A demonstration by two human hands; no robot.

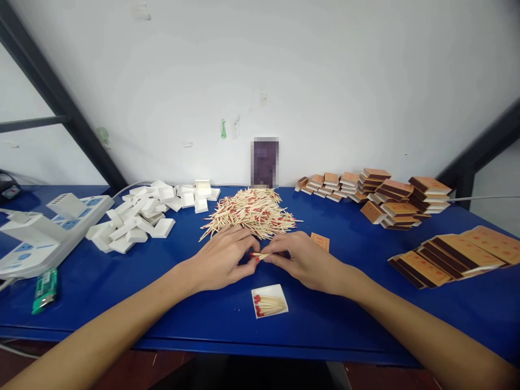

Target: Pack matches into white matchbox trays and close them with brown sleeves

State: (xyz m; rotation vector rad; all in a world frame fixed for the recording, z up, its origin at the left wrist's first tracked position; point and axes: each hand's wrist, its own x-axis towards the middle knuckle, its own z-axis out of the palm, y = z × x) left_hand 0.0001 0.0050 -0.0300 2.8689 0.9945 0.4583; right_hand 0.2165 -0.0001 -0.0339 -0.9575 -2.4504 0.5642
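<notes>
Reading the clock from the meeting point of the hands, twelve toward the pale wall [345, 97], starting far left on the blue tabletop [170, 319].

At half past nine, by the edge of view, a dark object [8, 187], too cut off to name. At nine, a white power strip [81, 215] with blue socket faces and white plug-in adapters [67, 207] seated on it. Slightly short of nine, beside the strip, a green disposable lighter [45, 287]. Between nine and ten, a jumbled heap of white matchbox trays [138, 223].

Next, left hand [225, 257], palm down, fingers curled, thumb and index finger about the red heads of a few held matches [264, 255]; cannot tell a firm pinch from light contact. Held matches at the clock's very centre, between both hands. At twelve, just beyond the fingers, a broad loose match pile [254, 211]; farther along twelve, a blurred purple rectangle [265, 162] against the wall. At six, a single filled tray [278, 290], matches inside with heads leftward.

Right hand [306, 262] closed in a pinch on the plain ends of the held matches. Toward three, partly hidden behind it, an orange printed matchbox piece [320, 241]. At two, uneven stacks of orange matchbox sleeves [392, 189] with dark striking strips. At three, well apart, overlapping flattened-looking sleeves [463, 252].
</notes>
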